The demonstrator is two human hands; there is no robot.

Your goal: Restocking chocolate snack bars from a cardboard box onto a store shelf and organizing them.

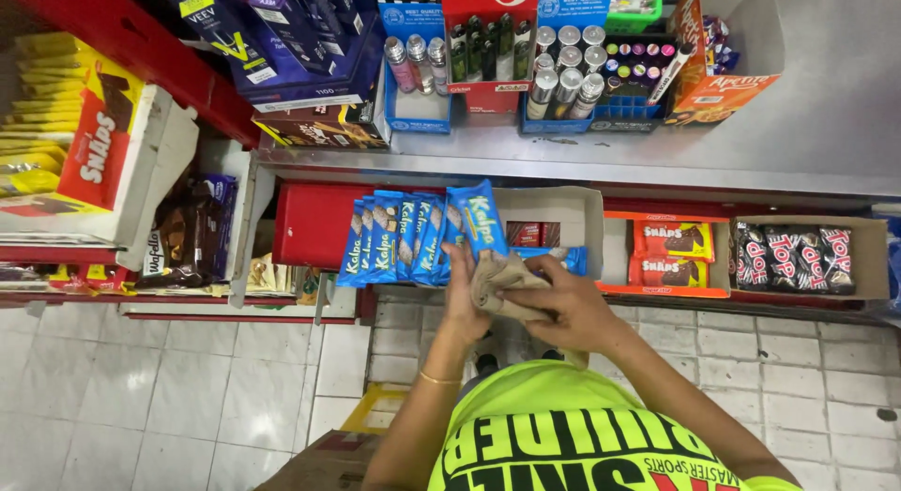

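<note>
My left hand [465, 299] grips a fanned stack of several blue wrapped snack bars [413, 236], held up in front of an open cardboard display box [572, 209] on a low shelf. My right hand [563, 308] presses a crumpled beige cloth [497, 280] against the lower end of the bars. Inside the box lie small red packets [530, 233] and one more blue bar [563, 258]. A gold bangle circles my left wrist.
A red box [310, 223] sits left of the display box. To the right stand an orange tray of snack packs [671, 256] and a carton of dark wrapped bars [798, 256]. A steel counter [751, 144] above carries lighters and small boxes. White tiled floor [169, 388] below.
</note>
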